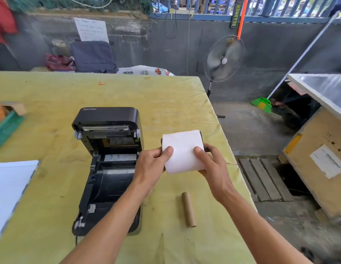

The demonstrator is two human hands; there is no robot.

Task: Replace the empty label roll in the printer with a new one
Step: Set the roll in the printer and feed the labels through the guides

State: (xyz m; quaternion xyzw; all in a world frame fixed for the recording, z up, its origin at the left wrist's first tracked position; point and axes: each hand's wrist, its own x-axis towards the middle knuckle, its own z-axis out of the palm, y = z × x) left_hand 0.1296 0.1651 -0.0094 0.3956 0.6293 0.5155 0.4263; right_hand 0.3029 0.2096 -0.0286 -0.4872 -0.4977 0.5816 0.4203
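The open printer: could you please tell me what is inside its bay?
No roll shows in the printer bay, only black plastic parts; the left forearm covers its near right corner.

Printer (pixel 106 119): black plastic, lid w/ slight sheen, inside matt. Label roll (pixel 182 151), right of it: white paper, smooth, matt. Empty core (pixel 189 210), near: brown cardboard, matt. Table cover (pixel 165 96): yellowish cloth-like sheet, creased, stained. Basket (pixel 6 128), left: green plastic mesh. Fan (pixel 224 58) guard: thin metal wire.
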